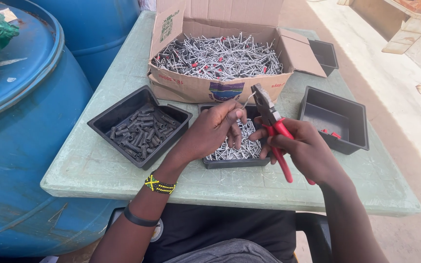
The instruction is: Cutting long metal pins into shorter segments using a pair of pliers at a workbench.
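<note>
My right hand (304, 146) grips red-handled pliers (272, 122), jaws pointing up and left above the middle black tray (235, 162). My left hand (215, 129) pinches a thin metal pin (247, 100) between thumb and fingers, its tip near the pliers' jaws. The middle tray holds several silver pins. Behind it an open cardboard box (196, 87) is full of silver pins, some with red sleeves.
A black tray (104, 121) of dark short sleeves sits at the left; another black tray (339, 114) at the right holds a few red pieces. All rest on a pale green table (88, 165). Blue barrels (20, 146) stand at the left.
</note>
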